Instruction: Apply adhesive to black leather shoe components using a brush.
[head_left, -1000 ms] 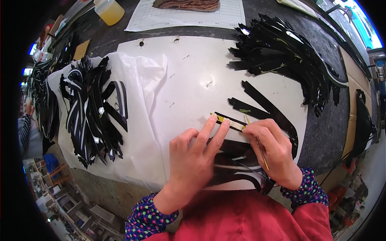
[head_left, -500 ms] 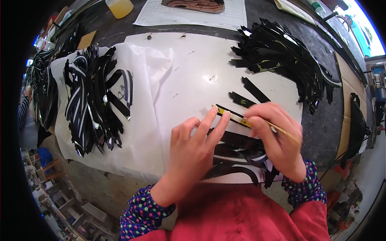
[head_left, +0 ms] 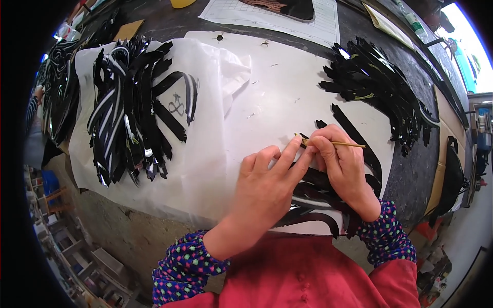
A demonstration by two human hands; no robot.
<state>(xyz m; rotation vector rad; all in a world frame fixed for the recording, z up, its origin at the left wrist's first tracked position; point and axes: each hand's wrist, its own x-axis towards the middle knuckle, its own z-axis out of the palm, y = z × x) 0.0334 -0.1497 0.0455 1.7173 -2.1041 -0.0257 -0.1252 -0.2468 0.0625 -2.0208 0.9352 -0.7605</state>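
My left hand [head_left: 269, 179] lies over the board with its fingers stretched out. Two fingertips press on the far end of a narrow black strip [head_left: 303, 144], most of which is hidden under my hands. A thin tan wooden stick [head_left: 352, 145] is pinched in my right hand [head_left: 339, 164], its working tip against that strip end, beside my left fingertips. Below my hands, several glossy black and brownish strips [head_left: 321, 192] lie in a loose pile near the front edge. Longer black strips [head_left: 359, 134] stretch past my right hand.
Beneath everything is a white board [head_left: 277, 87] on a dark table [head_left: 405, 169]. To the left, a bundle of black and white-striped strips [head_left: 115, 113] rests on translucent sheeting [head_left: 205, 154]. Another black bundle [head_left: 382, 87] lies far right. Printed paper [head_left: 226, 15] sits at the back.
The view has shifted, so the board sits farther right. My right hand and the stick have moved up the strip to its far end, close to my left fingertips. The stick lies flatter.
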